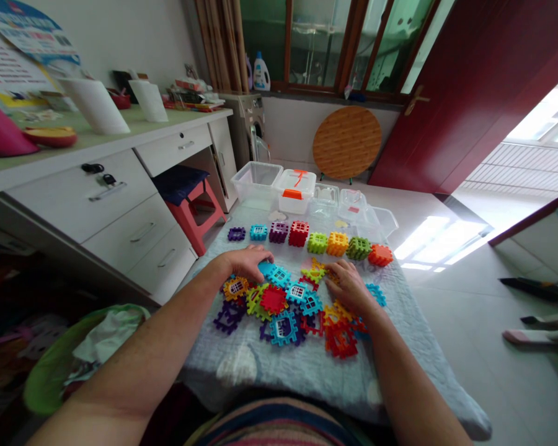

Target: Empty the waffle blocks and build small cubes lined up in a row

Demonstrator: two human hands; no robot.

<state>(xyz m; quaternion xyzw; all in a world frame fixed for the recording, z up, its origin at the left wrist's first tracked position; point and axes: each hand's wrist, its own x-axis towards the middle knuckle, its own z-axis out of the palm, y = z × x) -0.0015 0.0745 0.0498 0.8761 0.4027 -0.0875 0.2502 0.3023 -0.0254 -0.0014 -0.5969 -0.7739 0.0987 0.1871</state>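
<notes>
A heap of flat, toothed plastic tiles (288,306) in many colours lies on a pale blue cloth (307,365) over a small table. Behind the heap stands a row of assembled cubes (307,238), purple and blue at the left, orange-red at the right. My left hand (246,260) rests at the heap's left edge, fingers curled over a light blue tile (272,272). My right hand (351,285) lies palm down on the heap's right side, fingers bent over yellow and orange tiles; whether it grips one is hidden.
Clear plastic boxes (255,176) and a lidded box with an orange latch (296,192) stand at the table's far edge. A white desk with drawers (134,186) and a red stool (195,204) are to the left. A green basket (69,359) sits near left.
</notes>
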